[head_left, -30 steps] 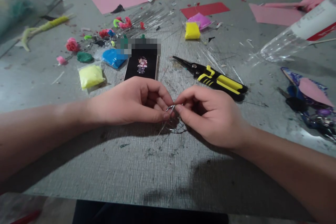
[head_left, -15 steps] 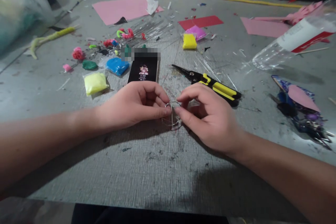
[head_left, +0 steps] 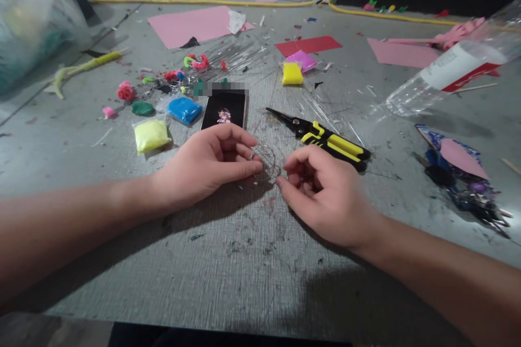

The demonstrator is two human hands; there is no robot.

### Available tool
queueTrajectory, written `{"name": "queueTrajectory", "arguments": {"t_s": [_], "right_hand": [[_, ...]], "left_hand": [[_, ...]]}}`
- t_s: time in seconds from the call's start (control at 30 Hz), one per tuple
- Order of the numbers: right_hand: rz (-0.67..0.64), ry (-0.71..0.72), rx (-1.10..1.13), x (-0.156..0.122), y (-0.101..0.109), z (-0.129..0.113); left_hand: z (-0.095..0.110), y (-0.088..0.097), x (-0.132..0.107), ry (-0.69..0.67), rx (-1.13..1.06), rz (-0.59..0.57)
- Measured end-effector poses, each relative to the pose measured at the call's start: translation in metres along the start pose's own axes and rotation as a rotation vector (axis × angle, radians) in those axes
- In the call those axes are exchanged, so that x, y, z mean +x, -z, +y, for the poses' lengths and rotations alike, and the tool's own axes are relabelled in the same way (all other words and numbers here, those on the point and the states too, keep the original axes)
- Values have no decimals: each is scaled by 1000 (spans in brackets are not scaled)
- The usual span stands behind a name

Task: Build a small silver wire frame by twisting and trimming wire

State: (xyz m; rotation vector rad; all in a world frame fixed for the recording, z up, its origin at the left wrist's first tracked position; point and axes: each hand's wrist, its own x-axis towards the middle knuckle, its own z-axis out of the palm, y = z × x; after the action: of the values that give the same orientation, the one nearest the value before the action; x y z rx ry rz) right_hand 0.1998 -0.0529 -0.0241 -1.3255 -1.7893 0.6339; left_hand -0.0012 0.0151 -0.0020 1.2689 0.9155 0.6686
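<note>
My left hand (head_left: 220, 157) pinches a loop of thin silvery wire (head_left: 269, 162) between thumb and fingers, just above the grey table. The loop stands out to the right of the fingertips, its strands blurred. Close by on the right, my right hand (head_left: 325, 190) is half curled, with a gap between thumb and forefinger and nothing visible in it. Beyond the right hand lie long-nose pliers (head_left: 325, 141) with black and yellow handles. A phone (head_left: 223, 108) is partly covered by my left hand.
Packets of pale yellow clay (head_left: 151, 135) and blue clay (head_left: 185, 111) lie left of the phone. Farther back are a yellow packet (head_left: 292, 74), pink paper (head_left: 195, 27) and red paper (head_left: 307, 45). A clear bottle (head_left: 431, 81) lies right, above a dark cluttered bundle (head_left: 459, 173).
My right fingers have come off the wire loop and parted slightly to the right. The loop has turned in my left hand, which keeps hold. The camera view has shifted a little.
</note>
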Motion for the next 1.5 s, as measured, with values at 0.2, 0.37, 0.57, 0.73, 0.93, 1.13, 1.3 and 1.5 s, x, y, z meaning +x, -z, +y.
{"name": "queueTrajectory", "arguments": {"t_s": [0.2, 0.37, 0.57, 0.73, 0.93, 1.13, 1.3, 1.5], "right_hand": [[-47, 51, 23, -1, 1, -1], [-123, 146, 35, -4, 1, -1], [-186, 318, 16, -3, 4, 2], [-165, 396, 37, -1, 5, 5], [-61, 338, -28, -1, 5, 2], [36, 214, 15, -4, 2, 4], [15, 348, -50, 0, 6, 3], [-108, 510, -22, 1, 10, 7]], "left_hand": [[0, 1, 0, 9, 14, -2], [1, -1, 0, -8, 57, 47], [-1, 1, -1, -21, 47, 67], [-3, 2, 0, -10, -15, 64], [-1, 0, 0, 18, -42, 75], [-4, 1, 2, -4, -40, 63], [-5, 2, 2, -12, -75, 19], [-1, 3, 0, -9, 13, -9]]}}
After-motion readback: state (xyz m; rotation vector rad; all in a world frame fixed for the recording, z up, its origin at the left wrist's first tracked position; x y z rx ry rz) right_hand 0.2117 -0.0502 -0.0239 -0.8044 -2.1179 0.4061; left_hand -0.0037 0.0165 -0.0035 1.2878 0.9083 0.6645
